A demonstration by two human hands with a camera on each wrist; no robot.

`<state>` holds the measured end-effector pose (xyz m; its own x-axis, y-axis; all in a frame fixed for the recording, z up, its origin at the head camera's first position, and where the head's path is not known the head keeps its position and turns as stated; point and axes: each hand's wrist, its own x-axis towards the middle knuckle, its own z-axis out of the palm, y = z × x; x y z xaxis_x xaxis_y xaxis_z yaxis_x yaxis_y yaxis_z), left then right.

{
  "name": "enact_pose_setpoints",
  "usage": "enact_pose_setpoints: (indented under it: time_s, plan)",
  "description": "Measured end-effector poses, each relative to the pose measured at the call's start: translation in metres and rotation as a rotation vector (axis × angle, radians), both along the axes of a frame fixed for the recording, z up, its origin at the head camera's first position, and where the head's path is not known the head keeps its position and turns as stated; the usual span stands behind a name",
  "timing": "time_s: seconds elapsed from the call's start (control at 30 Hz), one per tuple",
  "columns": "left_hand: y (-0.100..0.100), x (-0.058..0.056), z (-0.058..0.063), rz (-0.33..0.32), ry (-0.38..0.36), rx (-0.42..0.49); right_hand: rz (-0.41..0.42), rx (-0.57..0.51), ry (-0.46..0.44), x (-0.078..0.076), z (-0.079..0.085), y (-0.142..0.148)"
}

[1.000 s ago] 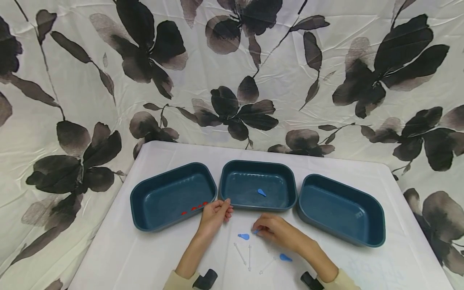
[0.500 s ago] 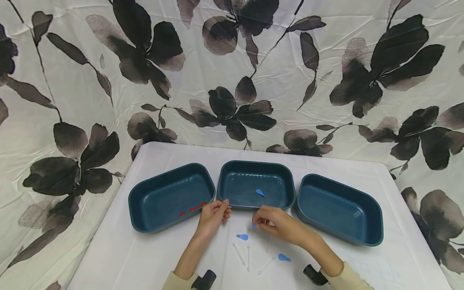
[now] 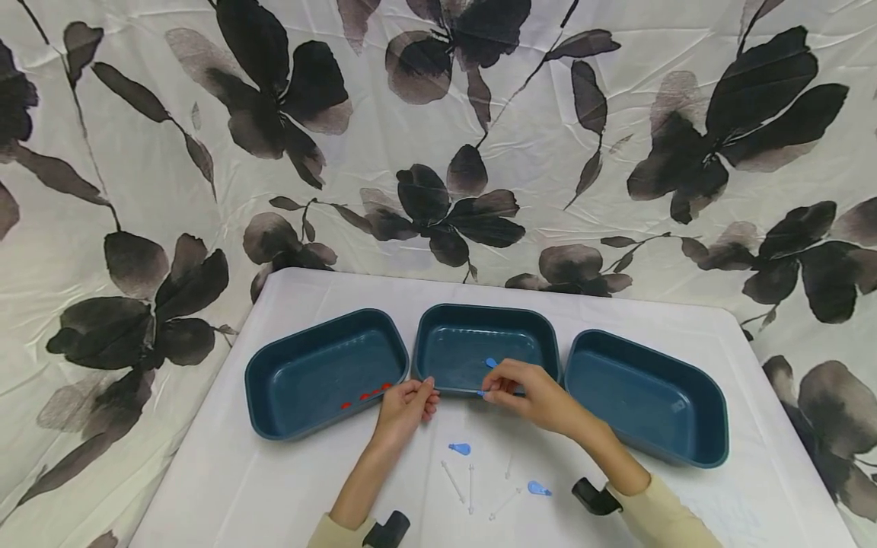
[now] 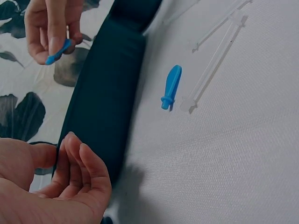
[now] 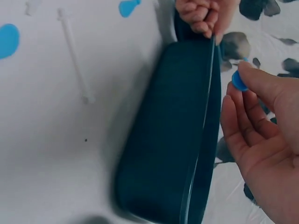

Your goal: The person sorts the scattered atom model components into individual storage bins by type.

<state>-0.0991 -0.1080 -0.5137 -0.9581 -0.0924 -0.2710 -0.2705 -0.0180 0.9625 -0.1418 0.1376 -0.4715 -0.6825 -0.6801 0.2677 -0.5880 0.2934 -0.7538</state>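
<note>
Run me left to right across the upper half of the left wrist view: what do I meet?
Right hand pinching a blue piece → near tray → loose blue piece → the clear rod beside it. Left out as overlapping: flowered cloth, second tray, other clear rods.

right hand [image 3: 534, 392] — moved over middle tray [image 3: 448, 364] | blue piece [image 5: 239, 81] — carried along

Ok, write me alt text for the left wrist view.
A person's right hand, at upper left, pinches a small blue piece, while the left hand, at lower left, grips a dark teal bin. Another blue piece and thin clear sticks lie on the white table.
</note>
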Motion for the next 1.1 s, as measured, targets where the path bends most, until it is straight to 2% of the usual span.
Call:
enact_pose_setpoints:
  time_s: [0.27,0.5,0.93,1.1]
  plan:
    - [0.0,0.0,0.002,-0.004,0.007,0.007,-0.078,-0.015,-0.05,-0.018,-0.004,0.0]
    - [-0.001,-0.001,0.001,-0.005,0.007,0.016,-0.109,-0.009,-0.082,-0.028,-0.013,-0.004]
    - [-0.001,-0.002,-0.001,-0.004,0.006,0.028,-0.103,0.1,-0.093,-0.048,-0.034,-0.009]
    - [-0.001,-0.001,-0.001,-0.008,0.004,0.019,-0.085,0.14,-0.069,-0.053,-0.04,-0.013]
